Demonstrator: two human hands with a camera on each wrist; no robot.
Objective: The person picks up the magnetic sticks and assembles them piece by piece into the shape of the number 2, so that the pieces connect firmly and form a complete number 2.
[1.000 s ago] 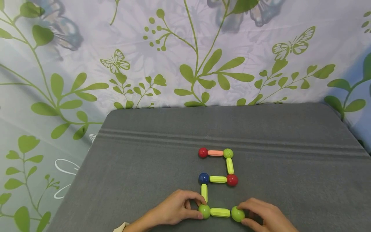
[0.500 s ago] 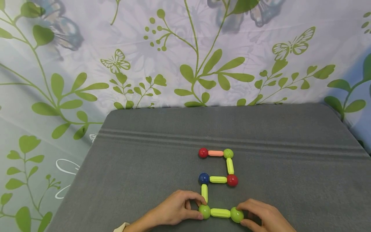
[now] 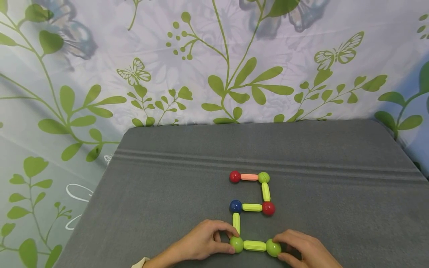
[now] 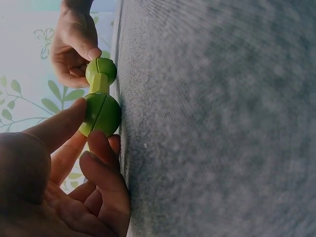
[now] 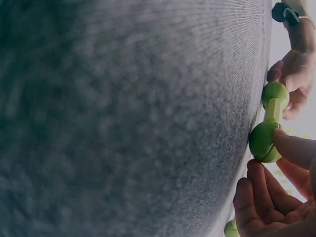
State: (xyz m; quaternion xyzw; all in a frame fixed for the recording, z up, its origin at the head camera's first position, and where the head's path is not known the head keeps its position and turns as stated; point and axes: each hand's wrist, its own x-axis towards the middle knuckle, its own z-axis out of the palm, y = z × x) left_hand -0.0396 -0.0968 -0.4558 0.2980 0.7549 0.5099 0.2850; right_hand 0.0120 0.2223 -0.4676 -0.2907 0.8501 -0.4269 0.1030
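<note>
My left hand pinches a green ball at the near left corner of a flat chain of balls and rods. The right hand holds another green ball between thumb and fingers. A ribbed yellow-green rod joins the two, its ends against both balls. From the left ball a second yellow-green rod runs away to a blue ball. In the left wrist view, thumb and fingers lie around the nearer green ball. The right wrist view shows a thumb pressed on its green ball.
Beyond the blue ball, the chain goes on through a yellow-green rod, a red ball, another yellow-green rod, a green ball, an orange rod and a red ball. Grey cloth covers the table; a leaf-patterned curtain hangs behind.
The right hand has brought its green ball slightly left, closing the small gap to the near rod. My left hand has stayed on its ball.
</note>
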